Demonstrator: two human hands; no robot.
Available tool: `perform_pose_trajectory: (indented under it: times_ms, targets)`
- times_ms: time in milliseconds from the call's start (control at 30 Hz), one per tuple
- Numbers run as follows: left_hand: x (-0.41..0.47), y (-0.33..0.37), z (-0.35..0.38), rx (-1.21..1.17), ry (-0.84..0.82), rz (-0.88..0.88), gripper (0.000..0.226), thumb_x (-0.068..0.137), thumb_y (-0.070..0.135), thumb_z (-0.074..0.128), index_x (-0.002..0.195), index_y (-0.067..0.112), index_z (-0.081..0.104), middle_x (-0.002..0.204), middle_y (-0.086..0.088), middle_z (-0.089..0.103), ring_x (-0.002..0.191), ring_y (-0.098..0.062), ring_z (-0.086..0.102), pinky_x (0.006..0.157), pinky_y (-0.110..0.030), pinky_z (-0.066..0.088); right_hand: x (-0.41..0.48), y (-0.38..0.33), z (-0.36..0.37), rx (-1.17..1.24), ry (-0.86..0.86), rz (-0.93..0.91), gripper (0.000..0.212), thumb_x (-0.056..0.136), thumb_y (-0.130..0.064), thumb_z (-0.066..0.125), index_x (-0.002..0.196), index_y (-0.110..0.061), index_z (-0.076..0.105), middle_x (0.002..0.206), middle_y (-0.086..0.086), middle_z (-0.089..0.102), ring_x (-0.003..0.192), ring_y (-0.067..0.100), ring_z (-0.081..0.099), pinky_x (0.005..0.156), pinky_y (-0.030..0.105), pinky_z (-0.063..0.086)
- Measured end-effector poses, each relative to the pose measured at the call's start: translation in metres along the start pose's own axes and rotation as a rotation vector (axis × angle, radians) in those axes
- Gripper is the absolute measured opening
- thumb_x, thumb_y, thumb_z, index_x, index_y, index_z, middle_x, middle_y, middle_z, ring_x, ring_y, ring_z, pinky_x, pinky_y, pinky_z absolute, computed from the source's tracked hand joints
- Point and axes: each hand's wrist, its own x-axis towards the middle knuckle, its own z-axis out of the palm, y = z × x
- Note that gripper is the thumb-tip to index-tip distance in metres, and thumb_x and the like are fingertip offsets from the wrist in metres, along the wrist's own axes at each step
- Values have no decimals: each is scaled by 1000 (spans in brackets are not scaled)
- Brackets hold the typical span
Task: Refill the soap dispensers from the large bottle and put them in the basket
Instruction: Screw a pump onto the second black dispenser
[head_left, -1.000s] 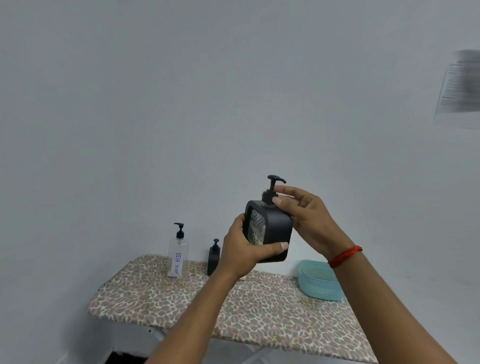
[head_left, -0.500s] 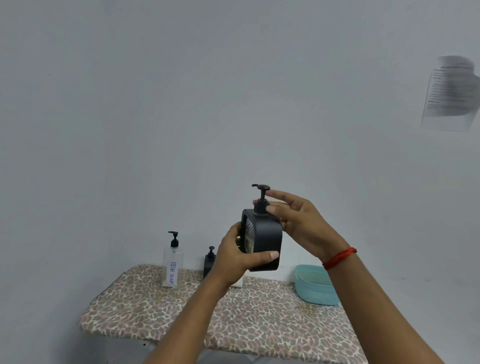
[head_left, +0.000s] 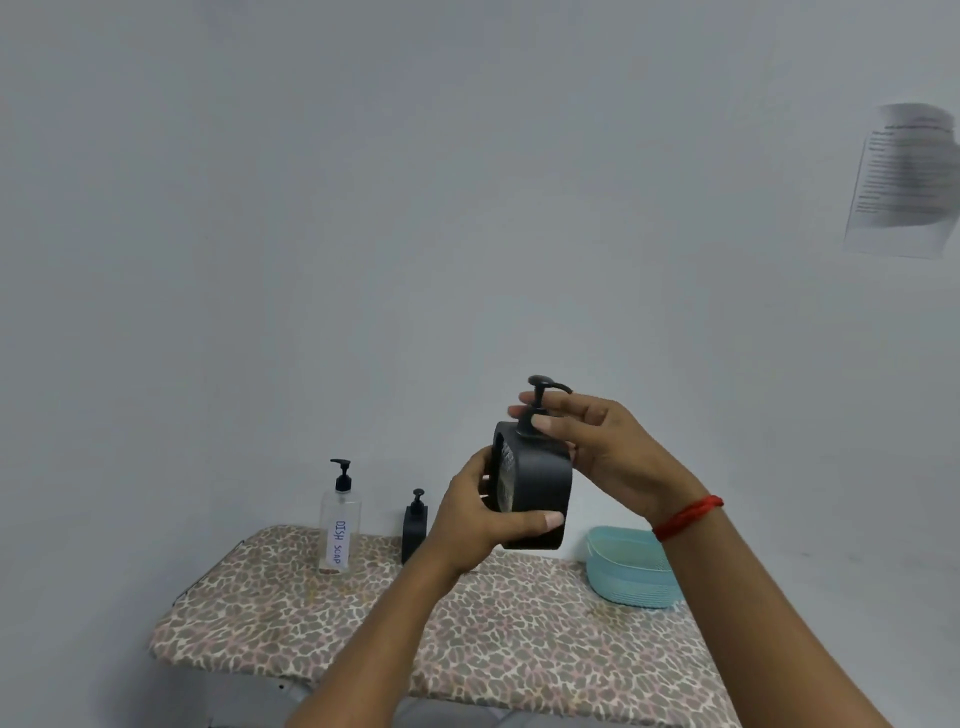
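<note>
I hold a square black soap dispenser (head_left: 540, 488) up in the air above the table. My left hand (head_left: 483, 525) grips its body from the left and below. My right hand (head_left: 597, 452) has its fingers around the black pump head on top. On the table behind stand a tall clear bottle labelled DISH SOAP (head_left: 340, 519) and a small black pump dispenser (head_left: 414, 527), partly hidden by my left hand. A light blue basket (head_left: 631, 574) sits at the table's right, partly behind my right forearm.
The table (head_left: 519, 644) has a leopard-print cover and stands against a plain grey wall. A printed paper sheet (head_left: 901, 179) hangs on the wall at upper right.
The pump head has turned under my right fingers, its spout now pointing right. The black dispenser has rotated so its side faces me more. The view has shifted slightly.
</note>
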Motion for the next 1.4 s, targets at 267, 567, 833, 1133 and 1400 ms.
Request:
perform_pose_trajectory:
  times_ms: [267, 567, 833, 1133, 1400]
  targets:
    - [-4, 0, 16, 70, 108, 50, 82, 58, 41, 99, 125, 41, 51, 117, 16, 66, 102, -2, 67, 80, -22, 60, 3, 13, 16, -144, 333, -103, 37, 72, -9, 89, 104, -8, 71, 73, -1, 74, 77, 20, 74, 73, 33, 58]
    - [-5, -6, -1, 87, 4, 38, 79, 59, 35, 99, 124, 45, 54, 117, 17, 67, 104, 3, 67, 79, -20, 58, 1, 14, 6, -297, 204, -77, 37, 76, -26, 88, 110, -20, 76, 104, -1, 77, 96, 20, 73, 91, 41, 59]
    - [-7, -18, 3, 86, 30, -23, 78, 63, 28, 100, 128, 35, 57, 115, 13, 70, 100, 2, 68, 78, -19, 58, -2, 28, 2, -221, 206, -84, 26, 88, -3, 74, 113, -4, 75, 103, 9, 79, 104, 23, 74, 98, 41, 57]
    - [-1, -15, 19, 97, 38, -21, 91, 64, 30, 100, 138, 34, 46, 122, 23, 60, 106, 8, 62, 78, -7, 51, -8, 31, 5, -132, 396, -286, 41, 87, -37, 66, 120, -12, 72, 111, 2, 77, 97, 4, 71, 73, 16, 54]
    - [-4, -36, 23, -49, -90, -135, 108, 48, 46, 96, 140, 27, 42, 140, 6, 57, 125, -13, 61, 98, -24, 56, -1, 33, -7, -209, 165, -140, 36, 103, -37, 47, 118, -18, 74, 94, -4, 71, 94, 8, 64, 80, 28, 46]
